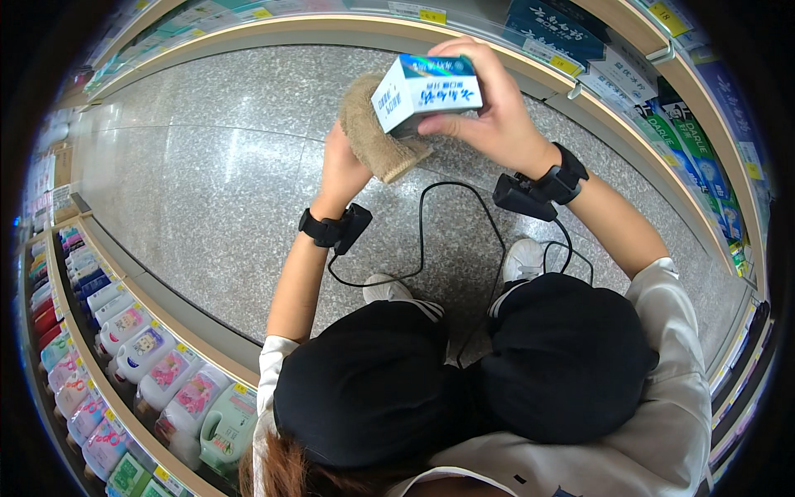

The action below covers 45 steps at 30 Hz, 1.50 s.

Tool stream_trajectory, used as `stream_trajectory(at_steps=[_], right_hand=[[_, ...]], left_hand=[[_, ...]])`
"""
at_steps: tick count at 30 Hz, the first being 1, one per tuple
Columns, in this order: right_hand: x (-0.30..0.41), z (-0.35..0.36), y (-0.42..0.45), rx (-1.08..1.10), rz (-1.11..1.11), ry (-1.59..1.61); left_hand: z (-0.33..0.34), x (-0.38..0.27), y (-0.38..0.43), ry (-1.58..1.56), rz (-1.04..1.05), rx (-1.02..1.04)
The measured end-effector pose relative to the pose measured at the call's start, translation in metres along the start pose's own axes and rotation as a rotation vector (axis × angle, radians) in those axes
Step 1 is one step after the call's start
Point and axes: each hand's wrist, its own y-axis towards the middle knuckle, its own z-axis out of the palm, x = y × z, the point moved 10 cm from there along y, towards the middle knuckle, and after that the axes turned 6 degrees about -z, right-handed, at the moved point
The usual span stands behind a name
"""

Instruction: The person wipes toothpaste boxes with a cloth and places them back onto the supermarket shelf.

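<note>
My right hand (490,109) grips a small white-and-blue printed carton (435,90), thumb below it and fingers behind its right side. A tan plush cloth (376,133) is in my left hand (345,161), bunched up over the fingers, which it mostly hides. The cloth meets the left side of the carton in view; whether it presses on it I cannot tell. Both are held up above the speckled floor (248,168).
Shelves of toothpaste cartons (692,140) curve along the right. Lower left, a shelf holds several plastic bottles (186,397). A black cable (422,205) loops between the wrist straps, near my white shoes (522,261). Price tags line the wooden shelf edge (348,25).
</note>
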Motion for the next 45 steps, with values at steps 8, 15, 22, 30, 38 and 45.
stream_trajectory(at_steps=[8, 15, 22, 30, 38, 45], right_hand=[[-0.003, -0.023, -0.013, -0.128, 0.021, 0.141], [-0.039, -0.027, -0.060, -0.206, 0.398, 0.407], [-0.037, -0.002, -0.071, 0.027, 0.393, -0.180], [-0.062, 0.032, -0.076, -0.118, 0.532, 0.124], [-0.066, 0.057, -0.109, 0.288, 0.379, 0.103], [0.018, -0.018, 0.002, 0.333, -0.143, -0.805]], left_hand=[[-0.007, 0.044, -0.001, -0.271, -0.058, -0.054], [-0.002, 0.095, -0.016, -1.337, -0.564, -0.222], [0.015, 0.058, -0.032, -1.219, -0.563, -0.145], [0.060, 0.039, -0.056, -1.319, -0.600, -0.009], [0.008, 0.043, -0.038, -1.057, -0.441, -0.083], [0.002, -0.012, -0.014, -0.089, -0.098, 0.095]])
